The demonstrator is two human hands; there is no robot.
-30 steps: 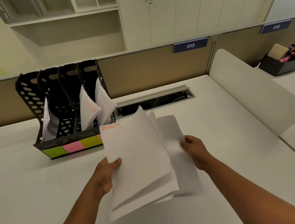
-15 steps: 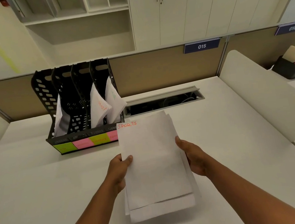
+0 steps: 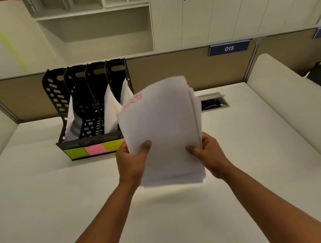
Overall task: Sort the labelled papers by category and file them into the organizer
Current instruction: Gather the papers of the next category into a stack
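Both hands, left hand and right hand, gripped paper stack marked "SPORTS", frame centre; organizer held sheets; sign read "015".

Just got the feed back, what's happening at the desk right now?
A person holds a stack of papers above the white desk, left hand and right hand gripping its lower edges. The top sheet reads SPORTS in red. Beside it stands the black organizer: three slots already hold paper, the second from the left looks empty. Coloured sticky labels run along its front.
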